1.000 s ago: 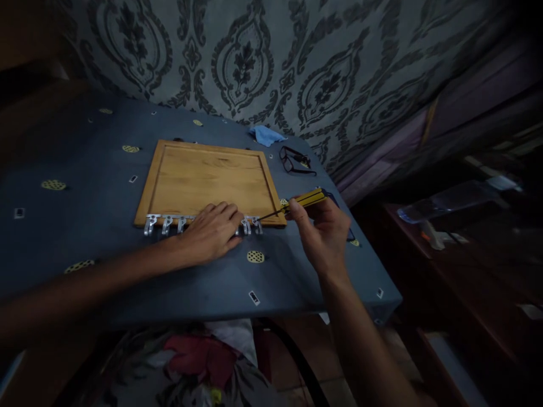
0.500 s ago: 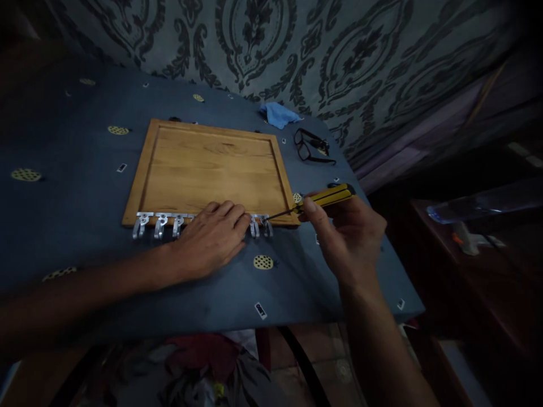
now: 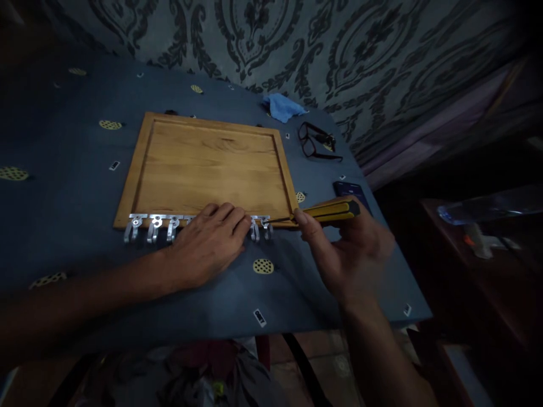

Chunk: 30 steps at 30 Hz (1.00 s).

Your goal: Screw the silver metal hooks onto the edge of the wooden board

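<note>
A framed wooden board (image 3: 212, 169) lies on the table, with a silver metal hook rail (image 3: 158, 219) along its near edge. My left hand (image 3: 212, 240) rests over the middle of this rail, fingers bent together on the board's edge, hiding the hooks beneath. In my right hand (image 3: 350, 246) is a screwdriver (image 3: 331, 211) with a yellow and black handle, gripped between thumb and fingers. Its thin shaft points left, with the tip at the rightmost hook (image 3: 266, 225). Whether the tip sits in a screw is too small to tell.
A blue cloth (image 3: 283, 107), dark-framed glasses (image 3: 309, 147) and a phone (image 3: 351, 191) lie on the table right of the board. The patterned tablecloth (image 3: 169, 308) ends at the near and right edges. A patterned wall covering (image 3: 263, 39) rises behind.
My right hand and the screwdriver handle have dropped a little, leaving the shaft flatter. The phone now shows more. My left hand stays on the rail while the view shifts slightly.
</note>
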Motion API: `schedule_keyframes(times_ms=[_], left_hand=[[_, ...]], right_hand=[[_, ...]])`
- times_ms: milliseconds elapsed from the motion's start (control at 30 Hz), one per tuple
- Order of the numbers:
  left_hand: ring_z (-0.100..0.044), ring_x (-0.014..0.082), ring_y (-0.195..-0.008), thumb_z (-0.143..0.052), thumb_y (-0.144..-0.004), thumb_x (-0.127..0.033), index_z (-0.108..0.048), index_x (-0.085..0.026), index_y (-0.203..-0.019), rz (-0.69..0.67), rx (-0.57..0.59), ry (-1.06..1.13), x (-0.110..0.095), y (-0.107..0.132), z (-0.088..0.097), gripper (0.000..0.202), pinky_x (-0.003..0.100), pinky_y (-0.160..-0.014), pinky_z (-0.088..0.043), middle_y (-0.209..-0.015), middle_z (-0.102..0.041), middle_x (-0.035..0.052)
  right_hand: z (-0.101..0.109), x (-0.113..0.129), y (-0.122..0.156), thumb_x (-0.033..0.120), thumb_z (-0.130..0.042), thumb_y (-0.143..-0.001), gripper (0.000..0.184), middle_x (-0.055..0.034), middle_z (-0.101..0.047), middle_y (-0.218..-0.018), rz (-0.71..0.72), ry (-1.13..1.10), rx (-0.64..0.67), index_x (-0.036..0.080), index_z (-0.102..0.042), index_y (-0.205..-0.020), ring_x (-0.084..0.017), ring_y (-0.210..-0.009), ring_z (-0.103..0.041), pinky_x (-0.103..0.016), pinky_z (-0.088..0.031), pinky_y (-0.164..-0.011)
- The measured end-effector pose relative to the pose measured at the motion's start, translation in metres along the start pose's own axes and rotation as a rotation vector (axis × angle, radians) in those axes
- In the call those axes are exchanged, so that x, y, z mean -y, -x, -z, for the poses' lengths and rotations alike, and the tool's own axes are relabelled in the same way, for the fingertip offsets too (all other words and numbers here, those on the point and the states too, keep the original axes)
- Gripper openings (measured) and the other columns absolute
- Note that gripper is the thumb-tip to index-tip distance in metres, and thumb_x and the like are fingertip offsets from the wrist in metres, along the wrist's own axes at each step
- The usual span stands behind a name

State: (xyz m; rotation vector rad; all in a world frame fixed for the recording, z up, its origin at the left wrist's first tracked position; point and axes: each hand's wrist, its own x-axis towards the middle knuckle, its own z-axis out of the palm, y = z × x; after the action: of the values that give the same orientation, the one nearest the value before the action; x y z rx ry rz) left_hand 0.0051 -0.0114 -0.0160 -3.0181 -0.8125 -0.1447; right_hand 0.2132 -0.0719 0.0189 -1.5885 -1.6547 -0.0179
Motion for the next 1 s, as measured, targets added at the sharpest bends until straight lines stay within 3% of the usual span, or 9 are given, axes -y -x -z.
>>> schedule_keyframes(times_ms=[133,333,400,567,733,833,1000], left_hand=[[-0.061,0.0321,-0.115,-0.053,-0.102,-0.027,-0.062,-0.009,-0.131,0.003,-0.05,0.002,-0.001,0.003,-0.003,0.035,0.045,-0.099,-0.049,-0.125,-0.068,0.0173],[-0.063,0.0333,-0.111,-0.057,-0.1,-0.026,-0.063,-0.007,-0.13,-0.016,-0.163,-0.034,0.0,0.005,-0.009,0.037,0.047,-0.098,-0.051,-0.119,-0.07,0.0178],[-0.064,0.0336,-0.11,-0.059,-0.098,-0.026,-0.064,-0.006,-0.129,-0.025,-0.173,-0.039,0.001,0.005,-0.01,0.037,0.047,-0.097,-0.052,-0.117,-0.07,0.0177],[-0.062,0.0321,-0.116,-0.059,-0.101,-0.028,-0.062,-0.008,-0.133,0.013,-0.057,-0.031,-0.001,0.003,-0.006,0.038,0.045,-0.099,-0.051,-0.124,-0.068,0.0166],[-0.059,0.0308,-0.122,-0.058,-0.103,-0.031,-0.06,-0.008,-0.136,0.023,0.006,-0.01,-0.001,0.002,-0.003,0.04,0.044,-0.105,-0.047,-0.131,-0.065,0.0169],[-0.058,0.0298,-0.122,-0.056,-0.104,-0.033,-0.059,-0.009,-0.137,0.014,0.029,-0.011,0.0,0.002,-0.003,0.041,0.043,-0.104,-0.047,-0.132,-0.065,0.0162],[-0.059,0.0293,-0.12,-0.055,-0.105,-0.033,-0.059,-0.009,-0.137,0.007,0.007,-0.014,-0.001,0.003,-0.003,0.04,0.042,-0.102,-0.047,-0.131,-0.065,0.0158]], right_hand=[[-0.007,-0.003,-0.002,0.042,-0.072,-0.092,0.026,0.0002,-0.055,-0.067,-0.039,0.007,-0.087,0.029,-0.056,-0.076,-0.02,-0.06,-0.053,-0.038,-0.044,-0.061],[-0.01,0.002,-0.006,0.038,-0.069,-0.092,0.029,0.0026,-0.054,-0.062,-0.112,-0.149,-0.061,0.026,-0.054,-0.07,-0.016,-0.057,-0.051,-0.034,-0.044,-0.058],[-0.011,0.0,-0.005,0.039,-0.07,-0.091,0.026,0.0026,-0.057,-0.065,-0.163,-0.237,-0.054,0.024,-0.059,-0.074,-0.015,-0.059,-0.054,-0.032,-0.045,-0.059],[-0.01,-0.007,-0.005,0.045,-0.069,-0.092,0.025,0.0028,-0.064,-0.073,-0.229,-0.389,0.021,0.021,-0.07,-0.095,-0.011,-0.058,-0.058,-0.026,-0.05,-0.055],[0.002,-0.006,-0.009,0.049,-0.077,-0.087,0.031,-0.0001,-0.074,-0.086,-0.27,-0.561,0.165,0.022,-0.072,-0.101,-0.013,-0.063,-0.068,-0.03,-0.061,-0.067],[0.003,-0.005,-0.01,0.048,-0.08,-0.086,0.03,-0.0011,-0.076,-0.091,-0.255,-0.561,0.168,0.023,-0.073,-0.1,-0.013,-0.062,-0.068,-0.032,-0.062,-0.067],[-0.008,-0.006,-0.007,0.04,-0.079,-0.086,0.023,0.0038,-0.067,-0.067,-0.178,-0.409,0.052,0.022,-0.066,-0.08,-0.013,-0.056,-0.064,-0.027,-0.052,-0.055]])
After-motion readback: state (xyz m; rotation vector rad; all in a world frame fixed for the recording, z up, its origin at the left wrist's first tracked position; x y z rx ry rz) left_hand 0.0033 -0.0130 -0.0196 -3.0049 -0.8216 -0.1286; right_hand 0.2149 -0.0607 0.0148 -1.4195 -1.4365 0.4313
